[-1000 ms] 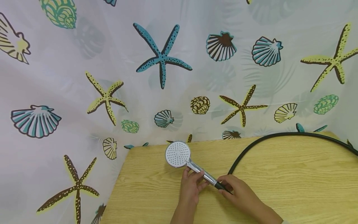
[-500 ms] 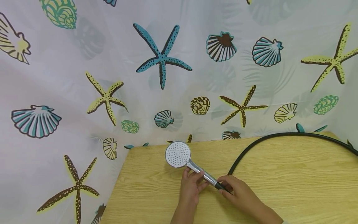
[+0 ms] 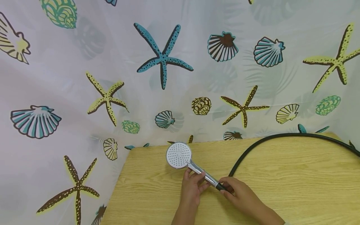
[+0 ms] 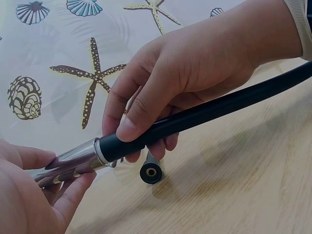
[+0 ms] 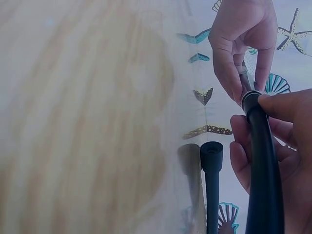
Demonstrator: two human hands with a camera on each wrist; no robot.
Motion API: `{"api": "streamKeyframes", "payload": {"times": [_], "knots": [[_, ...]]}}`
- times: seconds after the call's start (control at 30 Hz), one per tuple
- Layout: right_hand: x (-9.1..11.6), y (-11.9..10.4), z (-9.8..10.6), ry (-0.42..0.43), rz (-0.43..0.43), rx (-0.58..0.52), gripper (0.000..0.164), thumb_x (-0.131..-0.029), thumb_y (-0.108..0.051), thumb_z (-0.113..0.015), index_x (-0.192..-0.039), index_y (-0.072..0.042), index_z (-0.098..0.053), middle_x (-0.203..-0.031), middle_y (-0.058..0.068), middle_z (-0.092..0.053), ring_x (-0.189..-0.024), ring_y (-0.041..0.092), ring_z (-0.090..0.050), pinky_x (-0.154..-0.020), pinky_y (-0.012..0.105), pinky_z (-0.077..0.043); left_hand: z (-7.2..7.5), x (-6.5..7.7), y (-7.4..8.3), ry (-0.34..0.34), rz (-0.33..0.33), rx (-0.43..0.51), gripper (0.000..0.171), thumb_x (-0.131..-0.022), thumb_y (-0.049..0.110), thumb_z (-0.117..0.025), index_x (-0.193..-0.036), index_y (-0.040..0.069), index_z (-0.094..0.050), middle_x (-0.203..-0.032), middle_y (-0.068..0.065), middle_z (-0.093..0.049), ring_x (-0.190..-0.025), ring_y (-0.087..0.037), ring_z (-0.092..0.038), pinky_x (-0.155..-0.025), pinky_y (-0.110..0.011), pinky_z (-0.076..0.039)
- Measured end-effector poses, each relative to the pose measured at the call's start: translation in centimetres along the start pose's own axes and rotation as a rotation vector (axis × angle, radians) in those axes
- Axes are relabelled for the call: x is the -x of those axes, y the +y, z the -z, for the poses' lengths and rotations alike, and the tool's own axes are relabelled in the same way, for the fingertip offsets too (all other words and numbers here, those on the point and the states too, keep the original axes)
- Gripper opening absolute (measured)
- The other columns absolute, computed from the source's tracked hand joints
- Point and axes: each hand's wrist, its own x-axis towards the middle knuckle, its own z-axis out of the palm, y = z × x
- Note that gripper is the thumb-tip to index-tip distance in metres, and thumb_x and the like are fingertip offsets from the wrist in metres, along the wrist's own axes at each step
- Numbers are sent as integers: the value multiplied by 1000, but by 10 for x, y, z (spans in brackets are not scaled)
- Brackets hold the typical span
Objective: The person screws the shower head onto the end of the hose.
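Note:
In the head view a chrome shower head (image 3: 178, 155) with a round white spray face tilts over the wooden tabletop. My left hand (image 3: 192, 187) grips its chrome handle (image 3: 211, 179) from below. At the handle's lower end, my right hand (image 3: 241, 194) pinches the black fitting of a shower hose (image 3: 220, 187) between thumb and fingers. The left wrist view has the fitting (image 4: 114, 147) lined up against the handle's pale rim. Under the right hand there, a loose black hose end (image 4: 151, 172) with a brass-coloured centre lies on the table.
Black hose (image 3: 261, 139) arcs across the back of the wooden table (image 3: 281, 175) and runs out at the right edge. Behind and to the left hangs a white curtain (image 3: 191, 78) printed with starfish and shells. The loose hose end (image 5: 212, 156) stands beside my right hand.

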Motion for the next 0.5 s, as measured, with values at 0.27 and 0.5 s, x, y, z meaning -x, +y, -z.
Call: {"api": "streamKeyframes", "payload": {"times": [0.27,0.5], "knots": [[0,1,0,-21,-23,-11,29,-100,-20,-62,-128,-12,-60,-113,1,-72,-97,13,-70,-83,19,-59,0,-1,-1,4,0,-8,65,-90,5,-71,-146,7,-39,-112,-8,-64,-95,-16,-70,-85,-43,-65],[0,-1,1,-49,-42,-51,29,-102,-22,-60,-129,-10,-59,-115,5,-72,-98,22,-72,-82,23,-60,0,-2,-1,2,-2,5,64,-89,4,-72,-144,7,-39,-108,-6,-64,-93,-15,-69,-83,-41,-65]]}}
